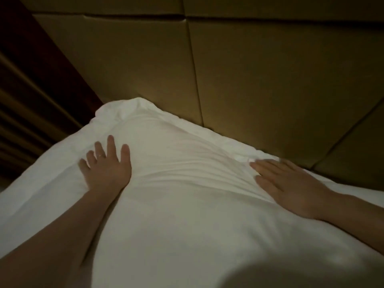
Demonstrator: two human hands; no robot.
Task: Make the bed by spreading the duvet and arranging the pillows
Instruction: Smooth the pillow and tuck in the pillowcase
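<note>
Blurred and grey, a rounded shape (291, 273) is filling the near right corner, too close to the lens to make out what it is, and it is cutting off the near edge of the white pillow (176, 204). Both bare forearms are reaching across that pillow from the near side. Left hand (107, 169) is lying palm down on the pillow's left part with its fingers (111, 146) spread apart, gripping nothing, a thin ring (100, 156) showing on one of them. Right hand (291, 188) is lying flat on the pillow's right part, fingers together and pointing left, also gripping nothing; its far edge is smeared by motion. Fine wrinkles are running across the fabric between the two hands. Far corner of the pillow is bunching up against the tan padded headboard (249, 69), whose panels are divided by dark seams. To the left, a dark wooden frame (52, 59) is standing beside the headboard, and dim curtain folds (20, 121) are hanging further left. More white bedding (31, 194) is spreading out to the near left under the pillow; whether it is duvet or sheet is unclear in the low light
</note>
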